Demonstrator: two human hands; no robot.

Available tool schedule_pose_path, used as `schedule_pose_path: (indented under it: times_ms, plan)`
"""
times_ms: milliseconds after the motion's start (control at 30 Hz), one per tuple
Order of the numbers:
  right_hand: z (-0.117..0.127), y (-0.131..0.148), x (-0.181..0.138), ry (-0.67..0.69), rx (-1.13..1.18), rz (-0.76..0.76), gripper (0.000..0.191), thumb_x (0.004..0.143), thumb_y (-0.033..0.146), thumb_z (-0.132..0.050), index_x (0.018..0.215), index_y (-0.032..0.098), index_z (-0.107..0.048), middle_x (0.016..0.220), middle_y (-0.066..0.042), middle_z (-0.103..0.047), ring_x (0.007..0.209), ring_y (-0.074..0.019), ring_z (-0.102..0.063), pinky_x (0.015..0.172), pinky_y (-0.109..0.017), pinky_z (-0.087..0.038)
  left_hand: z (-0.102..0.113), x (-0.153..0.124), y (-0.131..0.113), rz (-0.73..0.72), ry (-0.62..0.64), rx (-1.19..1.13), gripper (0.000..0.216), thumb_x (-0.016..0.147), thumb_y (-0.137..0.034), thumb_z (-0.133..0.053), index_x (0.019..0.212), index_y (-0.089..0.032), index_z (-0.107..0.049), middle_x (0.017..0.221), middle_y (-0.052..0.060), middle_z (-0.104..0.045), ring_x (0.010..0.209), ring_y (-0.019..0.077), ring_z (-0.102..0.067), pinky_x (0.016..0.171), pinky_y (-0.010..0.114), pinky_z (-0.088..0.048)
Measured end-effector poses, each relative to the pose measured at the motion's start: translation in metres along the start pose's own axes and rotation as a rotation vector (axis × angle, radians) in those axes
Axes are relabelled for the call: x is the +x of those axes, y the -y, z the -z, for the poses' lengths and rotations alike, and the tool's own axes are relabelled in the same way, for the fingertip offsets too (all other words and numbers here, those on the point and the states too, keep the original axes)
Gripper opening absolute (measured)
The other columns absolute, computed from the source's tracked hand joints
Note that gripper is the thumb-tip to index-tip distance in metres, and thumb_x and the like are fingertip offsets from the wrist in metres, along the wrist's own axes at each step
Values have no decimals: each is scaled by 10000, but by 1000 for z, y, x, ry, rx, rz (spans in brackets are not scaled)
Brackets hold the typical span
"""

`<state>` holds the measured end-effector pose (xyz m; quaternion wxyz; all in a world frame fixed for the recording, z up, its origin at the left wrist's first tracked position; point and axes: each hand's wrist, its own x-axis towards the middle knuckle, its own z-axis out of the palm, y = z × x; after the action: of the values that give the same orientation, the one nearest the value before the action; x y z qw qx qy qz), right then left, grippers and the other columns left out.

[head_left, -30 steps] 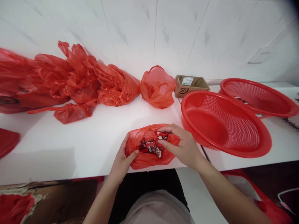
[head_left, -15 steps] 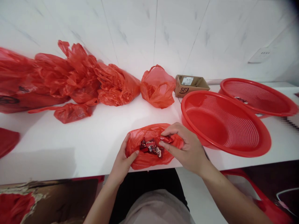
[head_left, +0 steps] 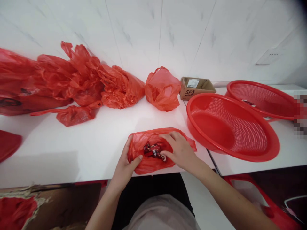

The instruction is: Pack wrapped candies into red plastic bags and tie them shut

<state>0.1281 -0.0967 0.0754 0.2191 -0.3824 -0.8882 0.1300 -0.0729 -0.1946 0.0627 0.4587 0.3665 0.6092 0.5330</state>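
Observation:
A red plastic bag (head_left: 150,167) lies with its mouth wide on the white table, close to the front edge. Small wrapped candies (head_left: 154,150) in dark red and black wrappers are heaped inside it. My left hand (head_left: 126,164) grips the bag's left side, thumb inside the rim and fingers around the outside. Over the right part of the mouth is my right hand (head_left: 182,150), its thumb and fingers apart and nothing visible between them. Its fingertips reach into the bag beside the candies.
Right of the bag stands a red perforated basket (head_left: 272,148), with a second basket (head_left: 268,92) behind it holding a few small items. A small cardboard box (head_left: 188,92) and an upright red bag (head_left: 165,102) stand near the wall. Filled red bags (head_left: 83,83) line the back left.
My right hand has let go of a red wrapped candy and its fingers have spread apart. The left hand keeps its hold. A blurred patch has appeared at the far right edge.

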Motion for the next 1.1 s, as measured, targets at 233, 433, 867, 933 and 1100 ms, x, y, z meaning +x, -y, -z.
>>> schedule_pose_path:
  times_ms: [233,433,867,933,1100]
  plan:
    - [13,-31,-44,-255,-137,-87,468,894,412,-584,1314,221,-503,1335,-143,-480,1256,-301,-458,1058,-490,-392,16,-10,9,-49,-98,88,763,820,-351,-680,1487,-360,-308,1606,-11,-238,1464,254,-234,1181,365,-279]
    - [12,-50,-80,-90,177,-428,397,920,395,-523,1282,235,-500,1141,-107,-637,945,-237,-640,747,-391,-555,23,-27,11,61,-84,-53,791,798,-402,-695,1469,-409,-276,1432,66,-439,1129,267,-610,876,385,-571]
    - [70,-6,-6,-340,718,-334,135,865,303,-591,822,199,-666,611,27,-563,565,-97,-517,542,-218,-435,55,-35,1,127,-219,-332,331,616,-347,-861,838,-167,-694,855,13,-725,726,131,-673,683,233,-585]
    - [89,-3,12,-571,794,-281,90,838,248,-599,783,219,-665,665,23,-584,602,-93,-519,551,-211,-425,66,-25,-35,-132,-364,-421,366,511,-324,-911,739,-168,-671,719,-38,-687,595,85,-626,591,181,-560]
    - [119,20,45,-455,925,-131,78,827,235,-584,807,223,-659,825,0,-653,776,-135,-612,688,-266,-506,73,-6,-107,-426,-260,-222,247,687,-350,-814,817,-189,-679,721,-27,-669,619,105,-615,562,200,-543]
